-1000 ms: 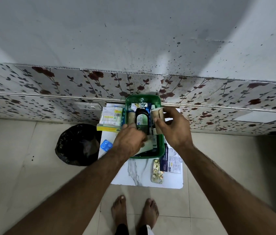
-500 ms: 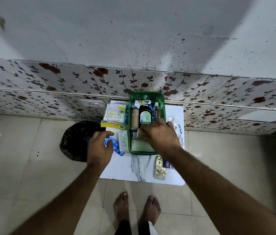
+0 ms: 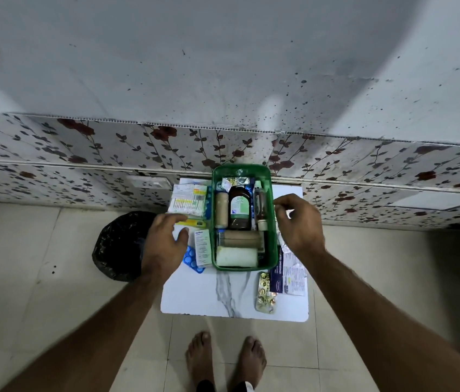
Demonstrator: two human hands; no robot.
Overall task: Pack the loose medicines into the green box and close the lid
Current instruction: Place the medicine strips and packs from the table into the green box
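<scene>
The open green box (image 3: 273, 251) stands on a small white marbled table (image 3: 200, 295) against the wall. It holds bottles and bandage rolls. My left hand (image 3: 163, 246) hovers left of the box with fingers spread. It is over a yellow carton (image 3: 196, 223) and a blue blister pack (image 3: 190, 261). A small white carton (image 3: 202, 247) lies between this hand and the box. My right hand (image 3: 301, 223) is just right of the box, fingers curled over a silvery strip (image 3: 282, 241). Whether it grips the strip is unclear. No lid is in view.
A white carton with coloured stripes (image 3: 190, 200) lies at the table's back left. A gold blister pack (image 3: 265, 292) and a dark blue printed pack (image 3: 286, 274) lie at the front right. A black bin bag (image 3: 118, 244) sits on the floor to the left. My bare feet (image 3: 224, 357) stand before the table.
My right hand has left the inside of the box and moved right, onto the strip. My left hand has shifted from the box to the cartons on its left.
</scene>
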